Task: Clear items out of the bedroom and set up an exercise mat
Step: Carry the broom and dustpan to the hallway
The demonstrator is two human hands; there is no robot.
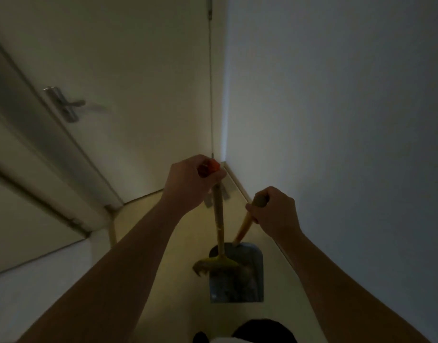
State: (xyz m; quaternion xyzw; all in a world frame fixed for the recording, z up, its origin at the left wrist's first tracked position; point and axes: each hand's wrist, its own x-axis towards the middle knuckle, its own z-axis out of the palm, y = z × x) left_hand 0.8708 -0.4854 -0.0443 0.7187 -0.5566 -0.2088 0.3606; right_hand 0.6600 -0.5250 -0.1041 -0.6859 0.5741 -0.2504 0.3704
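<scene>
Tools are filling both hands in a dim corner of a passage. The left hand (192,184) is clenching round the top of a small rake (219,261), fingers wrapping just under its orange end cap (211,167). The wooden shaft is hanging straight down below those fingers to a green toothed head. The right hand (274,211) is gripping the top of a shovel (237,278). Its handle is slanting down and leftward from under the curled fingers to a grey blade, which is sitting just behind the rake's head and overlapping it in view. Whether either tool is touching the floor (143,219) is unclear. A skirting board (237,184) is running between the two sets of knuckles, and a door handle (64,103) is standing well off beyond the left fingers.

By my reading, the clearing-out part of the task is going on, with no mat in sight. The next move is probably asking for both tools to be stood in the corner or carried onward. Either way the grips should be staying firm until the blade and the teeth are resting steadily.
</scene>
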